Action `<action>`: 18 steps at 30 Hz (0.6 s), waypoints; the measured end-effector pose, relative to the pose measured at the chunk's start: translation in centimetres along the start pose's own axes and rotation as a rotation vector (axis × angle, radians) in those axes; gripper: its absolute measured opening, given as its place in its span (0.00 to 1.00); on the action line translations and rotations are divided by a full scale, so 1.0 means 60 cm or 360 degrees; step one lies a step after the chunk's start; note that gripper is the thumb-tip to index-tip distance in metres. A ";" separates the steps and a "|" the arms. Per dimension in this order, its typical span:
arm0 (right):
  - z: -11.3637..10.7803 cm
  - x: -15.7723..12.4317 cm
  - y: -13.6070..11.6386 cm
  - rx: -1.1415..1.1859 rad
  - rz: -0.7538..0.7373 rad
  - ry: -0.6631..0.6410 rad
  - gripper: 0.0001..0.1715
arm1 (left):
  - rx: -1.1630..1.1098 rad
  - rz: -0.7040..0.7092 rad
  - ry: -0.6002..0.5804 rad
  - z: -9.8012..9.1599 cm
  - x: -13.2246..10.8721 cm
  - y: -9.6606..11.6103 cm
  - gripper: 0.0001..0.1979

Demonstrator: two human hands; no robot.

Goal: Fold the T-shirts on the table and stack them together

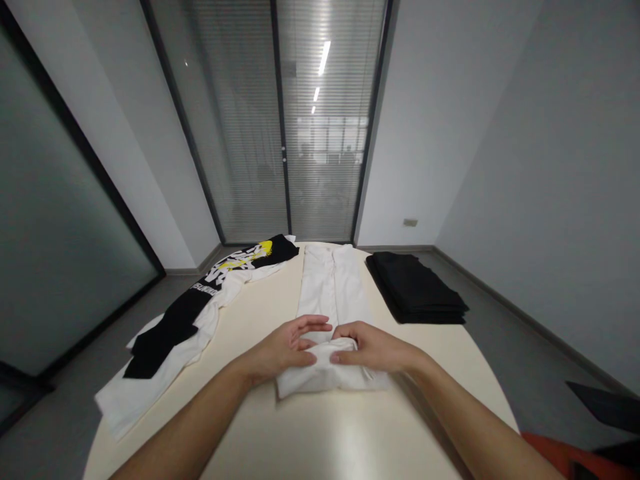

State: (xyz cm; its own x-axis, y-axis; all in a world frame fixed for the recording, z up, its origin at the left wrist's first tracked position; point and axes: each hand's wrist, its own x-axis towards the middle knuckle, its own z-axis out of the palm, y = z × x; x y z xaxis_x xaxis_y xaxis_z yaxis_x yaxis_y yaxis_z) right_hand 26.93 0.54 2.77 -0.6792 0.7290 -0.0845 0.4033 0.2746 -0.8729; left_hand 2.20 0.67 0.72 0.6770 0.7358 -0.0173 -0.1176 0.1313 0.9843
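Observation:
A white shirt (320, 287) lies lengthwise on the table as a long narrow strip, with a placket-like line down its middle. Its near end is folded up into a loose, bunched flap. On the left side of that flap, my left hand (287, 347) has its thumb on the cloth and its upper fingers stretched out above. My right hand (375, 347) pinches the flap from the right, thumb in front and fingers curled behind the edge. Both hands are close together, and the fingertips behind the cloth are partly hidden.
The round cream table (320, 440) carries a stack of folded black cloth (417, 290) at right. Along its left edge lie black and white garments (185, 320) with a yellow print, partly over the rim. A red chair (555, 453) stands at lower right.

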 end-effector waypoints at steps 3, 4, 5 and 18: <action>-0.005 -0.001 -0.001 0.0083 -0.0015 0.0016 0.22 | 0.0014 0.0010 0.0059 -0.002 -0.003 0.014 0.42; -0.008 -0.002 -0.002 0.0111 -0.0031 0.0034 0.22 | 0.0028 0.0009 0.0089 -0.005 -0.003 0.018 0.41; -0.012 -0.003 -0.002 0.0130 -0.0044 0.0071 0.22 | 0.0037 0.0004 0.0125 -0.009 -0.003 0.021 0.39; -0.041 0.009 0.075 0.0020 0.0051 0.0421 0.28 | 0.0680 -0.0127 0.0451 -0.029 0.008 -0.028 0.26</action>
State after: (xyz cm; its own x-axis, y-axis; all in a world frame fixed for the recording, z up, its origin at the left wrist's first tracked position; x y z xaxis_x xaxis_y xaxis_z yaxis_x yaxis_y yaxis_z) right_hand 29.87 3.74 0.00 -0.4817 0.8762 0.0151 0.4134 0.2423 -0.8777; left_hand 1.50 1.96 -1.26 0.4413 0.8934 -0.0839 0.2737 -0.0450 0.9608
